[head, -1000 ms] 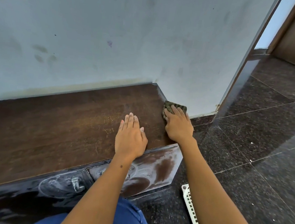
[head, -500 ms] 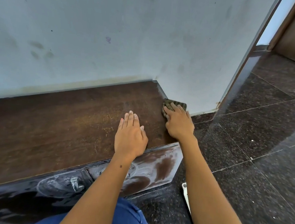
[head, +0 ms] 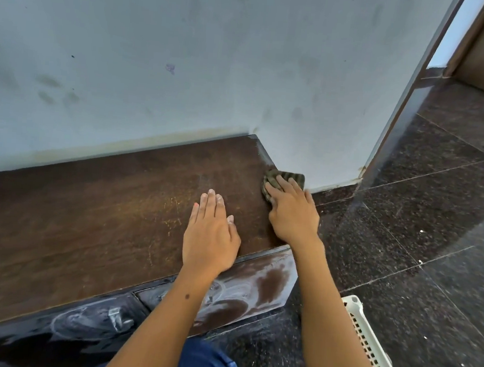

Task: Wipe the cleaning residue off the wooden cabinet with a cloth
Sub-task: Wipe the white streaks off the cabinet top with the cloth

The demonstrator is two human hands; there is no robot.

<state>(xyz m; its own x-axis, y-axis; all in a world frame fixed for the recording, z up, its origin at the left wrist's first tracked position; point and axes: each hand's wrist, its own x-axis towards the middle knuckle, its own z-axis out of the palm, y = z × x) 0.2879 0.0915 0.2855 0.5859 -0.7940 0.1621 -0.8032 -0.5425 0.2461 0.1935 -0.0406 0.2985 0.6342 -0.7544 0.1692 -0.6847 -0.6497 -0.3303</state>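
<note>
A low dark wooden cabinet (head: 71,212) stands against the pale wall. Its top shows faint yellowish streaks near the middle, and its front drawers carry whitish smeared residue (head: 255,284). My left hand (head: 210,236) lies flat on the top near the front edge, fingers straight. My right hand (head: 291,211) presses a dark striped cloth (head: 286,180) onto the right edge of the top, fingers spread over it. Most of the cloth is hidden under that hand.
The pale blue wall (head: 216,64) rises right behind the cabinet. Dark speckled floor tiles (head: 421,228) spread to the right. A white slatted basket (head: 372,350) sits on the floor at lower right. A doorway frame (head: 413,90) stands at upper right.
My right hand and the cloth have stayed at the cabinet's right edge, shifting only slightly. The left hand has not moved on the top. The view shifted a little.
</note>
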